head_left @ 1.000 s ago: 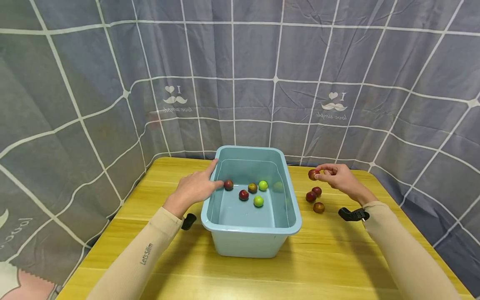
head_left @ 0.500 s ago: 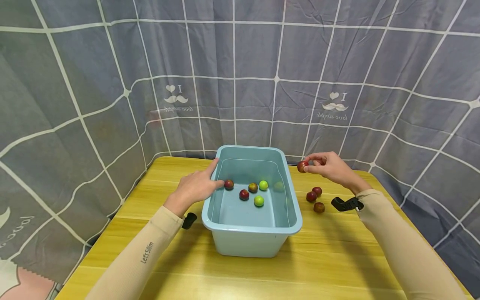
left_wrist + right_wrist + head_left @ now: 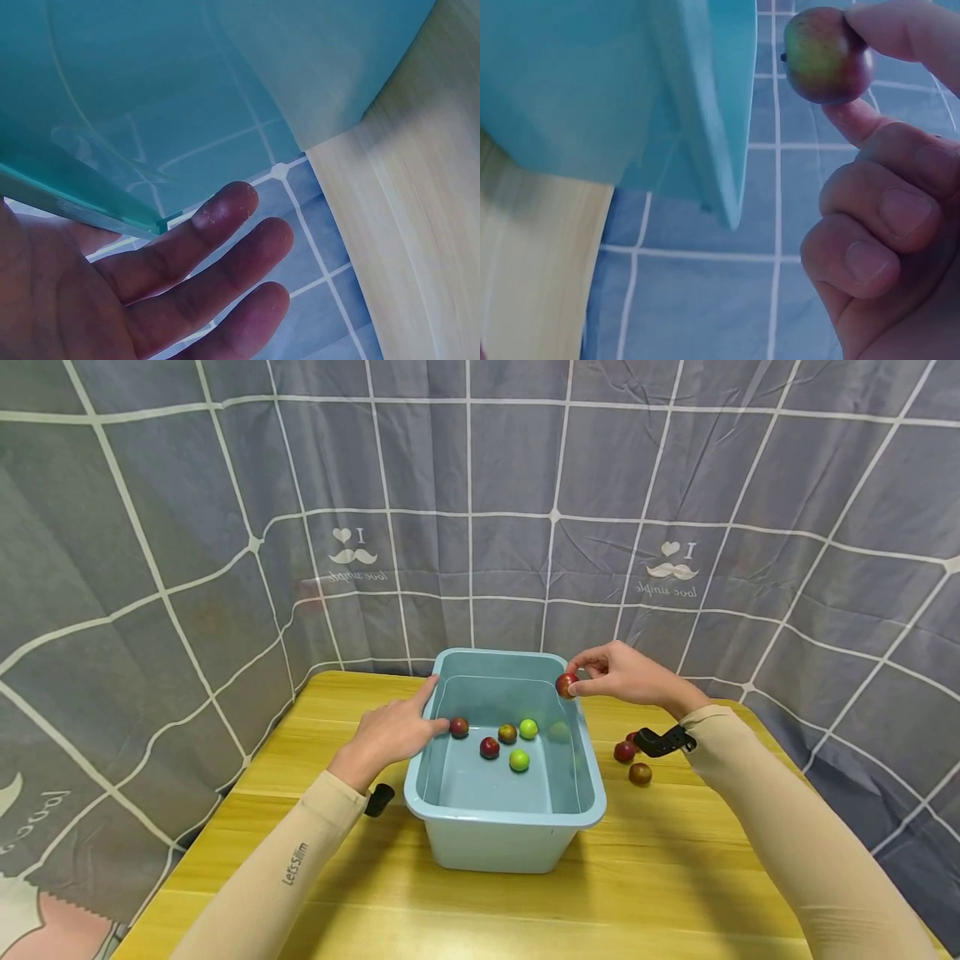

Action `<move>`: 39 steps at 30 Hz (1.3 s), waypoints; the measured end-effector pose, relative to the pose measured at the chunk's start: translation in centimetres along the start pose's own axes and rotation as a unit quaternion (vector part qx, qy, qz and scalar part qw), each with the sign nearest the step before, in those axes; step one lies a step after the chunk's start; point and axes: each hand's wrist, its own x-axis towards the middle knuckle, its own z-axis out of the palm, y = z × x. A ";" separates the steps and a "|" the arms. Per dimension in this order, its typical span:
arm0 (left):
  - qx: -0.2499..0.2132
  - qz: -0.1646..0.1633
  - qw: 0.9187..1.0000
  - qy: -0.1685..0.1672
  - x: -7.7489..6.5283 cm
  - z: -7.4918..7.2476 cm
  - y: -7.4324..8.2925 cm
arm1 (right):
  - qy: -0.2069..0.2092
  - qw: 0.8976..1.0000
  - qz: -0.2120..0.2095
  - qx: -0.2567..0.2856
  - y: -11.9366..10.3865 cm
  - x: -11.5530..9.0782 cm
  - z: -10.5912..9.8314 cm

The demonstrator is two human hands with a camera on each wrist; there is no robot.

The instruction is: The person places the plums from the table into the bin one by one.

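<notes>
My right hand [image 3: 626,675] pinches a red plum [image 3: 566,684] over the far right rim of the blue tub [image 3: 517,831]; my left hand [image 3: 390,735], fingers relaxed, rests on its left rim. Five fruits lie inside; at least two [image 3: 632,762] wait on the table [image 3: 360,893].
</notes>
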 end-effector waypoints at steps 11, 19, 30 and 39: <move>-0.002 0.003 1.000 0.004 0.0 0.0 0.0 | -0.066 0.996 -0.045 -0.040 -2.7 3.4 0.8; 0.000 0.003 1.000 0.008 -0.1 0.0 0.0 | -0.123 0.988 -0.061 -0.066 -4.5 5.7 1.6; 0.003 -0.002 1.000 0.007 -0.1 0.0 0.2 | -0.188 0.978 -0.052 -0.075 -5.4 8.0 3.6; 0.004 -0.007 1.000 0.002 0.0 0.0 0.2 | -0.234 0.967 -0.029 -0.095 -6.1 9.4 5.2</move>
